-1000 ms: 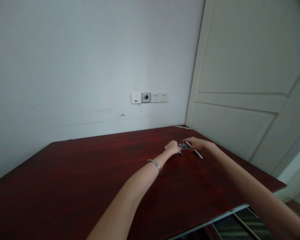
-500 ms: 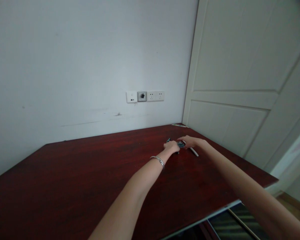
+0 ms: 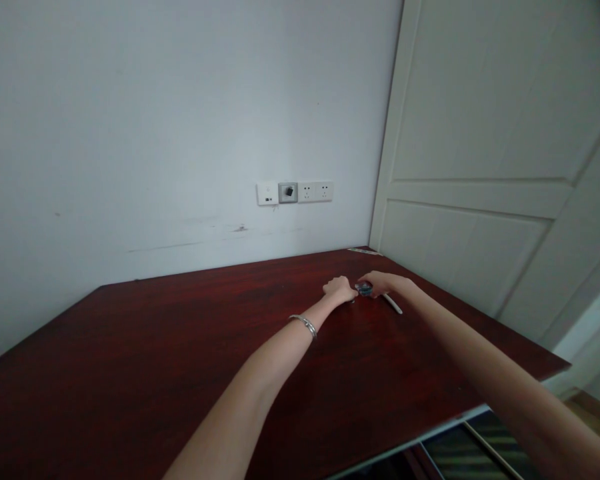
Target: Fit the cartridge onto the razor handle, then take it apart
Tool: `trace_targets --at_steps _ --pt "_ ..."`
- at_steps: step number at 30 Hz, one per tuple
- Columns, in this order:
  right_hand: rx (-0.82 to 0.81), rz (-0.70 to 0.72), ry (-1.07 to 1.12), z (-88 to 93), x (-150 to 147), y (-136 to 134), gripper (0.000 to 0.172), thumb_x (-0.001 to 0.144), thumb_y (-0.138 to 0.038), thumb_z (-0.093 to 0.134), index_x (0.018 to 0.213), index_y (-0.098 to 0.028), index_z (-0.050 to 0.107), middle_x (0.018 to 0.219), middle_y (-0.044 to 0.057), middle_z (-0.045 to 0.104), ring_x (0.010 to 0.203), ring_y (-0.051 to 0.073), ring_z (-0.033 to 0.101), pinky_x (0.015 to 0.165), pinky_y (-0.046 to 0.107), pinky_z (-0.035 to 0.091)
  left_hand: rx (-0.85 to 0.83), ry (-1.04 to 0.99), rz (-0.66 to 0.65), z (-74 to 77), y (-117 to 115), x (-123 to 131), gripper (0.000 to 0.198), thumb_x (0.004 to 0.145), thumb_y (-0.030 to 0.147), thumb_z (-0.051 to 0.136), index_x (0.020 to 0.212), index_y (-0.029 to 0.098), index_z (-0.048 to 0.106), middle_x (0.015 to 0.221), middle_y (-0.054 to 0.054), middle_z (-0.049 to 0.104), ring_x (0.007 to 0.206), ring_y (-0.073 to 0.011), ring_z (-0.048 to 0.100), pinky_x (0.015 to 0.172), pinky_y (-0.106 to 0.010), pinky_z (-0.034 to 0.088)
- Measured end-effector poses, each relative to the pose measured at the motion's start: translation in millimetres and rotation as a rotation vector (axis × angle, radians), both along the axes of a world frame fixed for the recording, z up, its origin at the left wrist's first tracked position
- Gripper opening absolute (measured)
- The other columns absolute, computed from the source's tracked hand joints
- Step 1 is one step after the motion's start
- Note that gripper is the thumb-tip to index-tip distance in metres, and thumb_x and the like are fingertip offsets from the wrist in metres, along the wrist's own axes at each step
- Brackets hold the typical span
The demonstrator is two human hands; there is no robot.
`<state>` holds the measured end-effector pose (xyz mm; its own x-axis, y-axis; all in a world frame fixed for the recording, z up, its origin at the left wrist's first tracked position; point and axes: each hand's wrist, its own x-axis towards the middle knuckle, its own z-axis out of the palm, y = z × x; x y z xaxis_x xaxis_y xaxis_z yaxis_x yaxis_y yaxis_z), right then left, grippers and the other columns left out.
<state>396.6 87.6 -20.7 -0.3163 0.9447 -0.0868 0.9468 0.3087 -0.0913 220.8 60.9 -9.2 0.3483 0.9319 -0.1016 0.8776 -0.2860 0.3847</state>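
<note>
Both of my arms reach to the far right part of the dark red tabletop [image 3: 220, 347]. My left hand [image 3: 340, 289], with a silver bangle [image 3: 306, 325] at its wrist, is closed with the knuckles up; whatever it grips is hidden, apart from a small light bit under its edge. Just right of it, my right hand [image 3: 378, 283] has its fingers curled around a small, dark, partly clear object [image 3: 364, 289] too small to name. A thin white stick-like thing [image 3: 393, 304] lies on the table below the right wrist.
A white wall with a row of sockets [image 3: 315, 192] stands behind the table. A white panelled door [image 3: 470, 240] borders the right side. Near the corner lies a pale strip [image 3: 364, 251]. Below the front edge shows a dark striped surface [image 3: 473, 447].
My left hand has shifted slightly left, widening the gap to my right hand. The dark piece that stuck out beyond the left hand no longer shows. The view has turned slightly left.
</note>
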Motion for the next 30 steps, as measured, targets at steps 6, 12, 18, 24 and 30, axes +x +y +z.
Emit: trace_targets --at_steps 6,12,18,24,30 --pt "-0.002 -0.061 0.033 -5.6 4.5 9.8 0.051 0.046 -0.015 0.062 0.096 -0.022 0.067 0.095 0.004 0.068 0.087 0.023 0.063 0.074 0.029 0.048 0.186 0.032 0.087 2.8 2.4 -66.4 0.038 0.067 0.042 0.058 0.095 0.018 0.061 0.102 -0.011 0.065 0.097 -0.0275 0.06 0.077 -0.033 0.047" --pt "0.012 -0.071 0.058 -7.9 9.0 17.3 0.04 0.046 -0.02 0.064 0.085 -0.02 0.07 0.087 0.004 0.069 0.085 0.024 0.063 0.073 0.031 0.048 0.267 0.139 0.218 2.9 4.7 -163.0 0.028 0.069 0.036 0.054 0.086 0.016 0.064 0.095 -0.013 0.066 0.091 -0.027 0.062 0.073 -0.031 0.047" --pt "0.086 0.008 0.104 4.8 -36.7 18.1 0.037 0.056 -0.028 0.061 0.09 -0.016 0.068 0.09 0.007 0.068 0.082 0.023 0.063 0.074 0.029 0.047 0.294 0.218 0.298 5.4 -2.9 -246.9 0.025 0.068 0.035 0.054 0.08 0.017 0.065 0.09 -0.011 0.067 0.086 -0.0248 0.063 0.07 -0.029 0.047" --pt "0.095 0.226 0.146 22.7 -152.2 19.3 0.038 0.058 -0.03 0.062 0.093 -0.018 0.067 0.09 0.004 0.068 0.083 0.02 0.061 0.074 0.027 0.046 0.283 0.257 0.306 0.4 -21.5 -298.0 0.022 0.067 0.035 0.054 0.073 0.018 0.065 0.085 -0.01 0.067 0.08 -0.0242 0.064 0.067 -0.029 0.047" --pt "0.086 0.41 0.15 19.2 -265.1 13.4 0.048 0.056 -0.035 0.065 0.101 -0.019 0.065 0.096 0.004 0.067 0.083 0.019 0.061 0.069 0.023 0.045 0.248 0.256 0.355 -1.9 -39.9 -330.4 0.022 0.067 0.036 0.055 0.073 0.018 0.065 0.085 -0.01 0.067 0.081 -0.0239 0.063 0.068 -0.028 0.047"
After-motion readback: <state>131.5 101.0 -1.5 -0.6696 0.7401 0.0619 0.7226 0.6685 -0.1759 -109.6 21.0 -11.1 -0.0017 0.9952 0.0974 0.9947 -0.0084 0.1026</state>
